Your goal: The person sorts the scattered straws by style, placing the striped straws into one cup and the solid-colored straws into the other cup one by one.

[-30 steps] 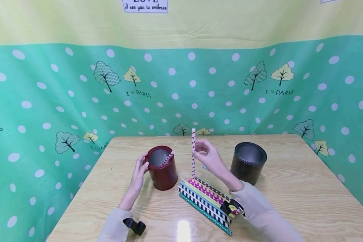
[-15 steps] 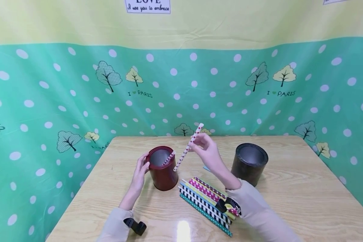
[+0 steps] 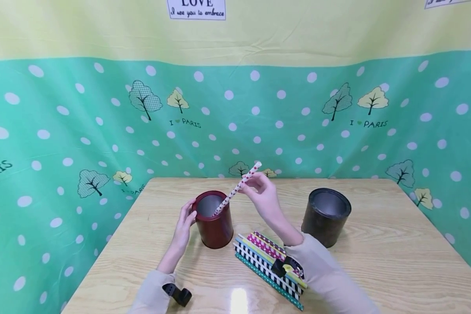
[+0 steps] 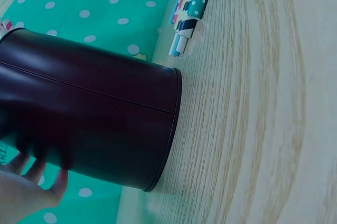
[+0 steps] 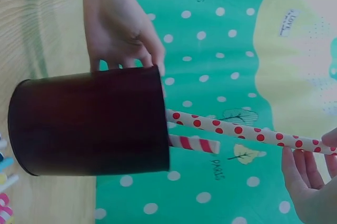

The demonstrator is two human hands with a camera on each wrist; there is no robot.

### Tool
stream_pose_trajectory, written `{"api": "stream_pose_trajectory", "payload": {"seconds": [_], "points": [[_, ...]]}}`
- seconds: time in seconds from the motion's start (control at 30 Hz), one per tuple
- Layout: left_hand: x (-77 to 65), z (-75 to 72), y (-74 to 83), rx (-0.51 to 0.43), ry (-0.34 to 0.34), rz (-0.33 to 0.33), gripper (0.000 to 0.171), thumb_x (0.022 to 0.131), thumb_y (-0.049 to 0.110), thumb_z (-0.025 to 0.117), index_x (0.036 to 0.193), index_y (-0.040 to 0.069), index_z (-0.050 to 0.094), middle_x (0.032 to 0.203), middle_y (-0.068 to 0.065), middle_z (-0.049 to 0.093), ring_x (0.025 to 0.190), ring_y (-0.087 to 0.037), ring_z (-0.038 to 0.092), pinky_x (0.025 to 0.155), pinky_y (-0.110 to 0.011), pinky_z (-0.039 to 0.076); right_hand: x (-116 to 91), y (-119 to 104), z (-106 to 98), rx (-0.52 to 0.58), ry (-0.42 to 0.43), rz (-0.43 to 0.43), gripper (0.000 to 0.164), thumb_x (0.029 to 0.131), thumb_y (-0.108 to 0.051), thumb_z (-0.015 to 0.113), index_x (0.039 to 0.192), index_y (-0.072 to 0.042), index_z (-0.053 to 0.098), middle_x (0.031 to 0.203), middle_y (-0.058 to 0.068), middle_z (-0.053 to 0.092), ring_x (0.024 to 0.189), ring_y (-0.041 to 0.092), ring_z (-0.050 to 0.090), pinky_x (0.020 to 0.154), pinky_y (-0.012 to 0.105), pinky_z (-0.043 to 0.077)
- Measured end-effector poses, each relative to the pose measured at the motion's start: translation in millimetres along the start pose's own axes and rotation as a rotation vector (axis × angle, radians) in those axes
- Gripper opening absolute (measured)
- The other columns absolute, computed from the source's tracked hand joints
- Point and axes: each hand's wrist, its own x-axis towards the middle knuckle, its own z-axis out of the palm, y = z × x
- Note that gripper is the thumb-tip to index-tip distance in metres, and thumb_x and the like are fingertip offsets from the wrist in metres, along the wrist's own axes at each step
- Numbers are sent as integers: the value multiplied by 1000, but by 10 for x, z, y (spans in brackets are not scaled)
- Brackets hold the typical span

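A dark red canister (image 3: 216, 233) stands upright on the table, left of centre. My left hand (image 3: 185, 223) holds it at the upper left side, fingers and thumb spread about the wall near the rim. Between thumb and fingertips, my right hand (image 3: 264, 194) pinches a white paper straw with red dots (image 3: 236, 189) near its upper end. That straw slants down to the left, its lower end inside the canister's mouth. A red-and-white striped straw (image 5: 195, 143) pokes out of the same canister beside it, as the right wrist view shows.
Several patterned paper straws (image 3: 264, 266) lie in a slanted row on the wooden table (image 3: 396, 253), under the right forearm. A black canister (image 3: 325, 222) stands upright at the right. Behind the table hangs a green and yellow dotted cloth (image 3: 267, 100).
My right hand has lifted the dotted straw off the row, tilted it and carried it left, so its lower end is now in the red canister. My left hand keeps its hold.
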Motion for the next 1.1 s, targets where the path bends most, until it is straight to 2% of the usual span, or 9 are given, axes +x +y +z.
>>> {"api": "stream_pose_trajectory", "payload": {"seconds": [0.2, 0.5, 0.73, 0.9, 1.1], "points": [[-2, -3, -25, 8, -4, 8, 41, 95, 13, 35, 133, -2, 28, 135, -22, 30, 112, -1, 36, 82, -20, 35, -28, 113, 46, -50, -7, 33, 21, 77, 8, 59, 97, 9, 52, 93, 23, 57, 82, 13, 58, 76, 32, 49], [13, -10, -40, 17, -3, 7, 42, 95, 17, 36, 133, 0, 29, 135, -20, 31, 114, 0, 35, 84, -20, 34, -31, 183, 26, -120, -29, 38, 23, 77, 5, 62, 99, 7, 55, 94, 19, 58, 84, 15, 57, 77, 29, 48], [7, -1, -37, 13, 4, 16, 42, 95, 17, 36, 132, -2, 29, 133, -22, 32, 115, -8, 36, 83, -21, 35, -71, 167, -104, -213, -48, 57, 25, 77, 2, 62, 102, 5, 56, 96, 20, 58, 89, 22, 57, 78, 27, 47], [5, 6, -11, 5, 0, 21, 41, 96, 15, 34, 133, -3, 27, 134, -23, 31, 114, -5, 36, 83, -21, 35, -115, 212, -263, -287, -101, 121, 26, 78, 0, 63, 102, 5, 57, 97, 19, 59, 90, 24, 57, 78, 26, 47], [8, 4, -6, 0, -2, 0, 41, 96, 13, 34, 133, -2, 27, 135, -21, 30, 114, -7, 35, 83, -21, 34, -188, 322, -463, -429, -230, 173, 25, 80, -5, 62, 103, 4, 57, 95, 16, 61, 88, 24, 58, 75, 26, 48]]}}
